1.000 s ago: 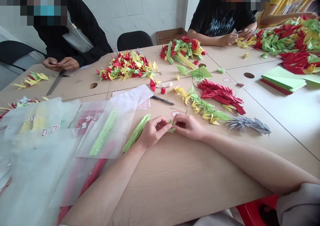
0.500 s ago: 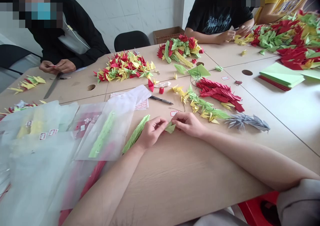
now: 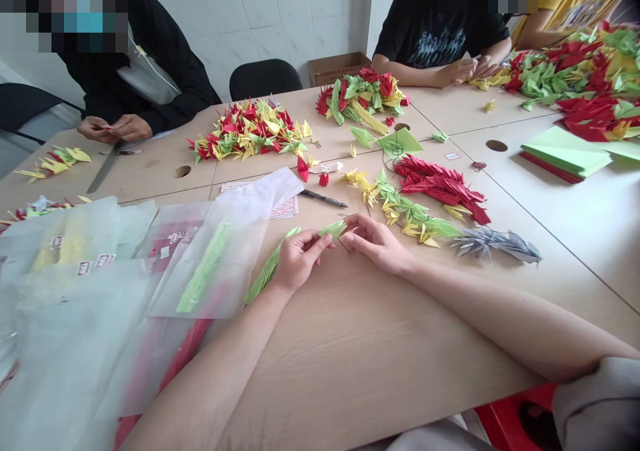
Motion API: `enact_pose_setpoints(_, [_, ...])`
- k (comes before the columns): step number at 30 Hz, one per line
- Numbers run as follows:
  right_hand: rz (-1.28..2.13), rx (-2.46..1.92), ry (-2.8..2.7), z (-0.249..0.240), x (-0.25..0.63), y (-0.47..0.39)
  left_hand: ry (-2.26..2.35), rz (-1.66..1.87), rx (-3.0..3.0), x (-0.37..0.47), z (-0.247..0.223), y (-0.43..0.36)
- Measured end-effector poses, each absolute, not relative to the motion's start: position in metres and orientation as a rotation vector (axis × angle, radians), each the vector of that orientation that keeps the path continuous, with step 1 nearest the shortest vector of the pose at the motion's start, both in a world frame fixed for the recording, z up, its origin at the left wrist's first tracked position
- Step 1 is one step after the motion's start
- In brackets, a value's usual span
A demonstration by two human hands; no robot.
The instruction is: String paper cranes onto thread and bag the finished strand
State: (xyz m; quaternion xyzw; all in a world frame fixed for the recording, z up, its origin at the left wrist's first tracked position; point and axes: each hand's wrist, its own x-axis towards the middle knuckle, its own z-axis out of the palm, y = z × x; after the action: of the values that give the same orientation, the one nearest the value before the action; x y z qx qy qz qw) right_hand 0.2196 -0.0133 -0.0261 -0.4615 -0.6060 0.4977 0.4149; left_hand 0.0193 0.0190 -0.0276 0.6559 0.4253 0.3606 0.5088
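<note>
A small folded piece of light green paper [image 3: 332, 229] is pinched between the thumb and fingers of my left hand [image 3: 300, 256]. Just beside its right end is my right hand [image 3: 376, 243], fingers curled with thumb and index close together. A thin dark line, perhaps a needle or thread [image 3: 344, 244], shows by the right fingertips; whether they grip it is unclear. Partly behind my left hand lies a bundle of folded green paper [image 3: 269, 271]. Strung yellow and green paper cranes [image 3: 400, 208] lie beyond my right hand, with a grey folded-paper bundle [image 3: 495, 246] at their right.
Translucent bags [image 3: 75, 331] cover the table's left side. A black pen [image 3: 324, 199], red folded bundles [image 3: 440, 186] and a mixed crane pile [image 3: 250, 131] lie farther back. Green paper sheets [image 3: 565, 152] are stacked at right. People sit across the table, their hands on small paper pieces.
The green folded paper has turned and lifted from pointing down to lying lengthwise in my left hand. My right fingers have shifted to its right end, slightly more apart.
</note>
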Motion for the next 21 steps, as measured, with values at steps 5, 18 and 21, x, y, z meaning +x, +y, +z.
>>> enact_pose_setpoints(5, [1.015,-1.204,-1.604,-0.029,0.220,-0.010,1.002,0.888,1.499,0.020,-0.029,0.019])
enact_pose_setpoints(18, [0.221,-1.202,-1.980,-0.024,0.219,-0.019,1.000,0.772,1.591,0.019,-0.025,0.016])
enact_pose_setpoints(21, [0.223,-1.181,-2.106,-0.027,0.218,-0.018,1.012,0.723,1.686,0.021,-0.023,0.014])
